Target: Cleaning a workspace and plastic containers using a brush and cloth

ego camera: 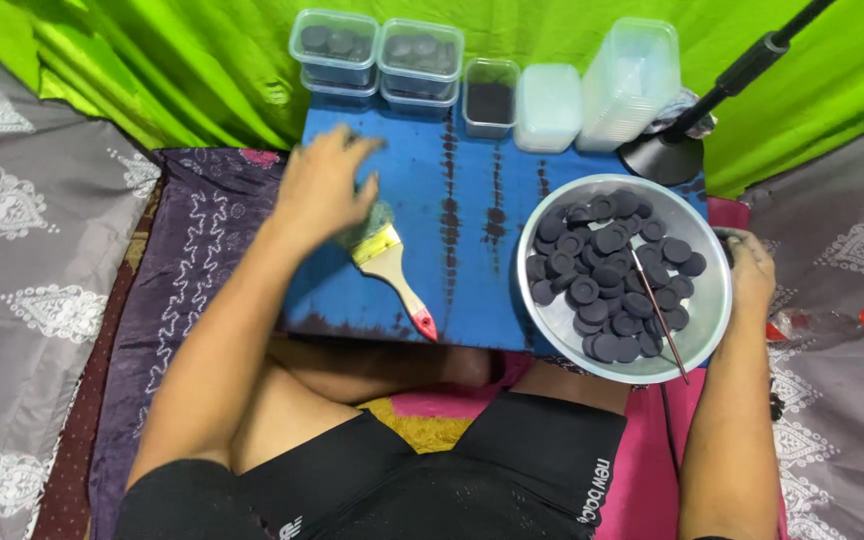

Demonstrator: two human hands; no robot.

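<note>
Flat paintbrush with pale wooden handle, red tip and yellow ferrule band (pixel 392 268) lies on blue board, left of frame centre, angled diagonally: greenish-grey bristles point upper left, red handle end points lower right near board's front edge. Bristle end sits partly under left hand (pixel 324 185), which rests over it, fingers spread toward upper frame.

Round shiny metal bowl (pixel 717 312) sits right of centre, overhanging board's right side, full of dark grey round flat discs (pixel 607 275) piled loosely. Thin dark stick (pixel 658 312) leans across discs, slanting down toward lower right rim. Right hand (pixel 752 270) grips bowl's right rim.
</note>
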